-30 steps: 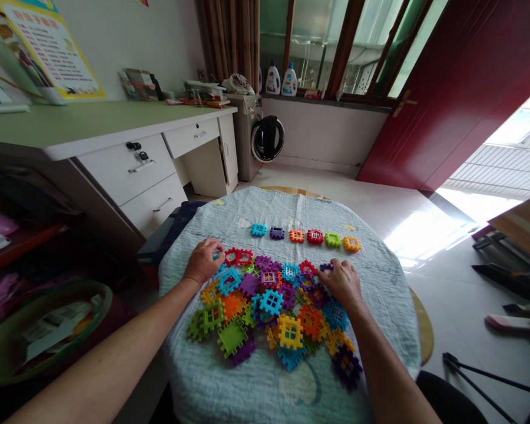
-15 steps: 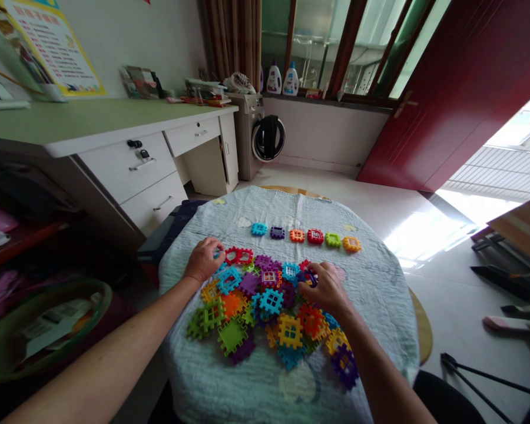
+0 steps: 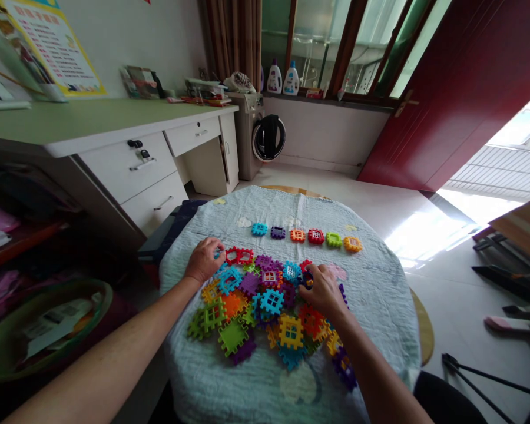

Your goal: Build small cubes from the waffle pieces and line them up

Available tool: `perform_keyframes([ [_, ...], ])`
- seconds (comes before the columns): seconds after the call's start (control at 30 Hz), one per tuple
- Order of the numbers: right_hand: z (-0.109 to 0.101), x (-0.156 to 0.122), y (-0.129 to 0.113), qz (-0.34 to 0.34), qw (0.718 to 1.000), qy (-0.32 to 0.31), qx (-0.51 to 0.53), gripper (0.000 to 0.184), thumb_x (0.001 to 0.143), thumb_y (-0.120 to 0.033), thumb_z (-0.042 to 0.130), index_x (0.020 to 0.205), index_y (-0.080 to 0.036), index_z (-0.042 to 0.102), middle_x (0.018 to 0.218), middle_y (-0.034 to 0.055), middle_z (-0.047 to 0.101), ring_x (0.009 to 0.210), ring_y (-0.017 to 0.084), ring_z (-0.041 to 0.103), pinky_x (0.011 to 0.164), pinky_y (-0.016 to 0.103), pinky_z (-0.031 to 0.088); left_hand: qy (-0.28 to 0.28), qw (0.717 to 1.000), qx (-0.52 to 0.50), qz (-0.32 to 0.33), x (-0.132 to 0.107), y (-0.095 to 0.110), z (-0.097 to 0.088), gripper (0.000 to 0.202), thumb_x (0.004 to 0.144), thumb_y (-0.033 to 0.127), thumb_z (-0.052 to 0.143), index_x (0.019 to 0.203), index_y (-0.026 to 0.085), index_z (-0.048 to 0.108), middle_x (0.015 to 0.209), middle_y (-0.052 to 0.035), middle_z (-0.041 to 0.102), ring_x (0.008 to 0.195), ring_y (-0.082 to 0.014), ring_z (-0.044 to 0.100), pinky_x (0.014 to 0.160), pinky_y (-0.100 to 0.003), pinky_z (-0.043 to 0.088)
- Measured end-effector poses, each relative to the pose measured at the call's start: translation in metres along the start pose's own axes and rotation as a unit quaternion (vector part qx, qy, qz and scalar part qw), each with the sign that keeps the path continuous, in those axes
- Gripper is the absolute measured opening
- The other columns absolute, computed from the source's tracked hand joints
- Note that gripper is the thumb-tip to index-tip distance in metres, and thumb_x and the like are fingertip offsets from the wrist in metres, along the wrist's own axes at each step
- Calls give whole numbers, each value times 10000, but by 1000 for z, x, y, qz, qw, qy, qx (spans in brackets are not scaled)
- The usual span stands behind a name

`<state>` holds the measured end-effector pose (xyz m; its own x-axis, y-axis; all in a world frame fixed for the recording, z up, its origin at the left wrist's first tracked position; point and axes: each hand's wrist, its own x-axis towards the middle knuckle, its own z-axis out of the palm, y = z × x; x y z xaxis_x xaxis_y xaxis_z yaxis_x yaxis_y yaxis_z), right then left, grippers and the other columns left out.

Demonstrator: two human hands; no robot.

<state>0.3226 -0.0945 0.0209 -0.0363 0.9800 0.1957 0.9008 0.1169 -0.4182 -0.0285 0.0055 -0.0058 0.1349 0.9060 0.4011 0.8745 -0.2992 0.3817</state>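
Tiles [image 3: 233,336] at lower centre: probably light, stiff, best pinched by the edges. Left hand [image 3: 205,259], right hand [image 3: 324,290]: fingers half-curled, grip can't be told.

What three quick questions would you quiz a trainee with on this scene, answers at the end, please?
1. How many plastic pieces lie in the far row, beyond the pile?
2. True or false: the right hand is nearer than the left hand to the yellow-orange piece ending that row.
3. Which colour ends the row on the picture's left: A, red; B, blue; C, green?

Key: 1, six; 2, true; 3, B, the blue piece.
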Motion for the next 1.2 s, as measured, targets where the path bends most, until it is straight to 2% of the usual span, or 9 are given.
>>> perform_keyframes([
  [0.13, -3, 3, 9, 5, 1000, 15, 14, 366, 685, -221, 621, 1051, -226, 619, 888, 53, 534, 851, 224, 514, 806, 377, 423, -2, 1000, 3, -1, 0, 0, -1, 99, 771, 278, 533, 786, 215, 608, 967, -77, 644, 986, -245, 614, 969, -375, 484],
  [0.27, -11, 12, 38, 56, 997, 53, 10, 434, 702, -277, 604, 1130, -201, 607, 994, 78, 551, 939, 252, 525, 868, 400, 425, -1, 1000, 3, 1, 0, 1, 0, 98, 774, 281, 534, 788, 214, 605, 959, -76, 644, 974, -244, 613, 960, -374, 484],
  [0.37, -13, 18, 60, 78, 996, 39, -8, 488, 706, -277, 583, 1182, -170, 595, 1061, 101, 568, 997, 270, 527, 896, 402, 420, -3, 1000, 4, 3, 0, 0, 1, 114, 773, 283, 524, 788, 207, 608, 962, -82, 643, 973, -248, 612, 956, -379, 482],
  [0.47, -11, 20, 70, 92, 995, 6, -35, 517, 707, -241, 573, 1220, -176, 587, 1123, 111, 592, 1033, 278, 534, 894, 392, 410, -3, 1000, 7, 5, 0, -1, 1, 127, 775, 284, 516, 790, 202, 612, 972, -86, 643, 980, -251, 610, 957, -380, 480],
  [0.57, -11, 21, 72, 111, 992, -17, -62, 559, 726, -258, 585, 1280, -186, 566, 1216, 123, 588, 1080, 300, 528, 886, 393, 400, -1, 1000, 9, 7, 0, -2, 2, 125, 775, 284, 519, 792, 204, 614, 976, -84, 643, 985, -249, 609, 963, -376, 476],
  [0.67, -17, 22, 69, 146, 984, -36, -93, 599, 751, -374, 610, 1311, -168, 557, 1260, 148, 574, 1116, 336, 516, 880, 412, 395, 1, 1000, 10, 8, 0, -2, 2, 125, 777, 282, 523, 795, 204, 619, 974, -82, 643, 987, -246, 609, 967, -371, 472],
  [0.83, -26, 24, 64, 188, 971, -72, -126, 520, 764, -489, 584, 1182, -186, 644, 1172, 147, 600, 1073, 347, 542, 847, 428, 393, -1, 1000, 10, 9, 0, -1, 1, 132, 777, 280, 524, 801, 201, 627, 976, -84, 646, 983, -250, 612, 958, -375, 474],
  [1.2, -24, 20, 61, 178, 971, -63, -145, 458, 753, -479, 584, 1095, -188, 671, 1083, 138, 631, 1016, 333, 553, 803, 415, 382, 2, 1000, 5, 6, 0, 1, 1, 114, 772, 265, 536, 810, 196, 619, 973, -93, 644, 980, -260, 615, 951, -392, 478],
])
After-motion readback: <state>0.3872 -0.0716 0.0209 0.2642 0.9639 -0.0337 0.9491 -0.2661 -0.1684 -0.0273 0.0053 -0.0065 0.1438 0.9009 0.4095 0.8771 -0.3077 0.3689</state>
